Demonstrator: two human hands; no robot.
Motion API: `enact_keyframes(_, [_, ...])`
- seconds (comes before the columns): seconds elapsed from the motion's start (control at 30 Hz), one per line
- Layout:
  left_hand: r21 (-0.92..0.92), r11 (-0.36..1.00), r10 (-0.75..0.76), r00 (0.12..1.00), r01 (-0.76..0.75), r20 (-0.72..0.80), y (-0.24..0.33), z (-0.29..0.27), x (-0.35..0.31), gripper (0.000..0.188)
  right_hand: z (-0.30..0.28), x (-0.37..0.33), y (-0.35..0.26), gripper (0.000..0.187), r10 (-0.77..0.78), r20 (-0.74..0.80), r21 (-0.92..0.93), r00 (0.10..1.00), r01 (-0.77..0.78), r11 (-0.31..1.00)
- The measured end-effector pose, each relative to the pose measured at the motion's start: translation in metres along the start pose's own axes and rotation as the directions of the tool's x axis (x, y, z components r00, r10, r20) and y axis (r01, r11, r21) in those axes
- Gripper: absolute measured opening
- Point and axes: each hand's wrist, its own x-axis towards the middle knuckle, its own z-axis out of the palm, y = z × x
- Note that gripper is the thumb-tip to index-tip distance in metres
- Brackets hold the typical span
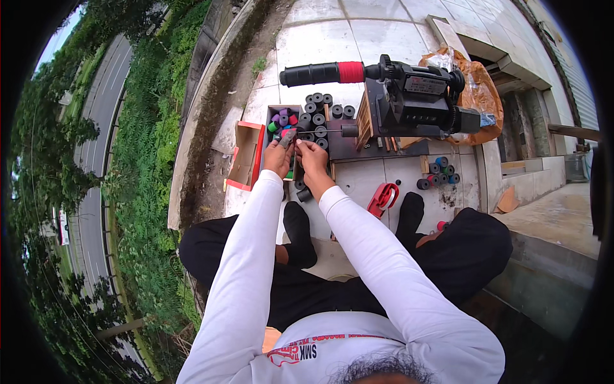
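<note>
My left hand is closed on a small grey piece, whose kind I cannot make out. Close beside it, my right hand has its fingers pinched together near the tip of a thin metal rod; what lies between them is hidden. The rod runs left from a dark round end piece beside the black machine. Both hands are over a grey open box with purple, green, red and black rolls in it. Several black rolls with centre holes stand right of the box.
An open red-edged carton lies to the left. The machine's long black handle has a red band. More rolls stand at the right, and a red strap-like coil lies between my feet. A low wall borders the left.
</note>
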Motion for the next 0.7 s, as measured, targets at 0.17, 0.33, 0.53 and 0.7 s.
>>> enact_keyframes(0.17, [0.109, 0.993, -0.043, 0.999, 0.046, -0.031, -0.009, 0.007, 0.000, 0.037, -0.011, 0.007, 0.004, 0.015, -0.043, -0.037, -0.006, 0.998, 0.043, 0.999])
enact_keyframes(0.33, [0.034, 0.999, -0.018, 1.000, 0.018, -0.011, -0.013, 0.007, 0.004, 0.034, -0.007, 0.007, -0.002, 0.016, -0.071, -0.030, 0.000, 0.997, 0.071, 0.998])
enact_keyframes(0.53, [0.107, 0.994, -0.013, 0.999, 0.009, 0.044, -0.019, 0.007, 0.006, 0.033, -0.008, 0.003, -0.005, 0.016, -0.085, -0.037, -0.052, 0.996, 0.083, 0.995])
enact_keyframes(0.7, [0.176, 0.984, -0.045, 0.997, 0.033, 0.065, -0.032, 0.019, 0.002, 0.037, -0.025, 0.006, -0.003, 0.017, -0.127, -0.078, -0.078, 0.989, 0.121, 0.990])
